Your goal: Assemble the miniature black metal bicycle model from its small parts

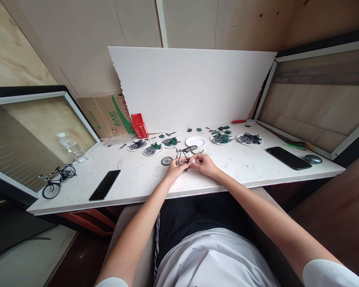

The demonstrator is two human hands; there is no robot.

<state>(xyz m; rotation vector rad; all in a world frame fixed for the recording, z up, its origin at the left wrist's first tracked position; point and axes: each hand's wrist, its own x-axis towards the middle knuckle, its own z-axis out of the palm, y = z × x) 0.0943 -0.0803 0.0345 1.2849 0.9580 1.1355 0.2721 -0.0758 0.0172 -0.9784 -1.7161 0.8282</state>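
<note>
Your fingertips meet over the model bicycle frame (184,156), near the front edge of the white table (251,171). They cover its near end, so what sits between them is too small to make out. Your forearms are cut off at the bottom of the view.

One loose wheel (166,160) lies flat just left of the frame. Two dark phones lie face down, well apart: the left phone (104,185) near the table's front edge and the right phone (288,158) further along. One finished bicycle (55,181) stands upright at the far left end, with one clear bottle (72,147) behind it. A dark rounded object (313,159) lies beyond the right phone.

Further back runs a row of six paper plates. Five hold black and green parts too fine to tell apart, and the empty plate (196,142) sits just behind the frame. One red box (139,125) stands by the white backboard (191,87).

Your left hand (176,169) is curled, thumb and fingers closed on the frame's lower side. Your right hand (205,163) is bunched, its fingers drawn together, and seems to pinch the frame from the right.
</note>
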